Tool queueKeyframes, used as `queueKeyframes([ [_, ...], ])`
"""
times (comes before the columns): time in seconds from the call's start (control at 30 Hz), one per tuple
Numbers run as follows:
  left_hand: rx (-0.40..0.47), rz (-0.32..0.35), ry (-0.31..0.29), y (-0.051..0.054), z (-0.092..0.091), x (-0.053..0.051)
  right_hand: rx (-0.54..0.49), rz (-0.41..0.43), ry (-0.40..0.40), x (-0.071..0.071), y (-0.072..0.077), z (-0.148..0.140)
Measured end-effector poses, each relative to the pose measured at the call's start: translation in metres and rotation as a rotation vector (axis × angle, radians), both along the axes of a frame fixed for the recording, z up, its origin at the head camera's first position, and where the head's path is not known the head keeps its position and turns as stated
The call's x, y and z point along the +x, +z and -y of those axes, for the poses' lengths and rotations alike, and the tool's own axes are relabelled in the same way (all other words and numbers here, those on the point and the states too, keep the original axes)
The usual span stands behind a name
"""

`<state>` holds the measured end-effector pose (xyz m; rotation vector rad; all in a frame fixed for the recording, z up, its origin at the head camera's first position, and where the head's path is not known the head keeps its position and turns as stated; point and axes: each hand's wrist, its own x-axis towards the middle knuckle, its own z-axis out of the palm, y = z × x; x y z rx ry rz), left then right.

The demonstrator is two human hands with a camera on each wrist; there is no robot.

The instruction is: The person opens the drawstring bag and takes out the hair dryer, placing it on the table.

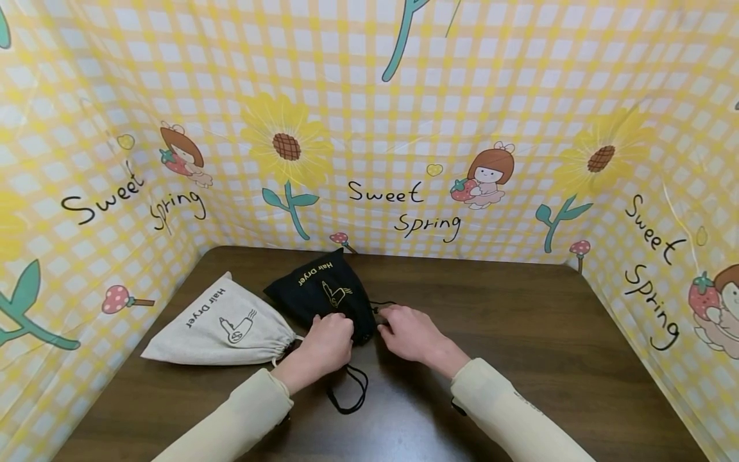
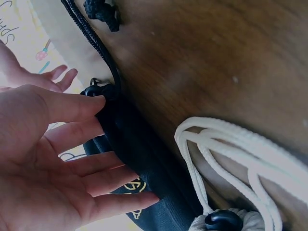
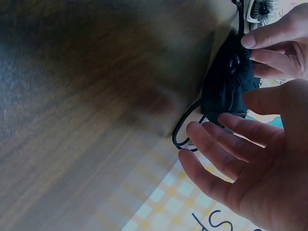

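A black drawstring bag (image 1: pixel 323 289) printed with "Hair Dryer" and a yellow dryer drawing lies at the table's back, its gathered mouth toward me. My left hand (image 1: pixel 326 340) pinches the mouth's left corner between thumb and fingers, where a black cord (image 1: pixel 364 391) loops out onto the table. At the bag's right side is my right hand (image 1: pixel 408 330), its fingers spread and loosely bent in the right wrist view. Those fingers are close to the other black cord loop (image 3: pixel 179 130); whether they touch the bag is unclear.
A beige drawstring bag (image 1: pixel 222 324) with the same print lies left of the black one, its white cord (image 2: pixel 216 132) near my left wrist. Under both is a dark wooden table (image 1: pixel 519 308). A yellow checked cloth (image 1: pixel 404 128) surrounds the table's back and sides.
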<state>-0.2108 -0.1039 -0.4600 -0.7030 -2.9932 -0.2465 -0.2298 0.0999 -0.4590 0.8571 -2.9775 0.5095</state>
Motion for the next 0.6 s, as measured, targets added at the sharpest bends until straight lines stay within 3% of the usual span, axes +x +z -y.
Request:
queueKeyframes([
  [0.37,-0.003,-0.011,-0.011,0.002,-0.003,0.004,-0.006,-0.005,0.003,0.0,-0.002,-0.002],
  [0.6,-0.007,-0.065,-0.031,0.001,-0.009,0.012,-0.019,-0.048,0.01,0.001,-0.003,-0.004],
])
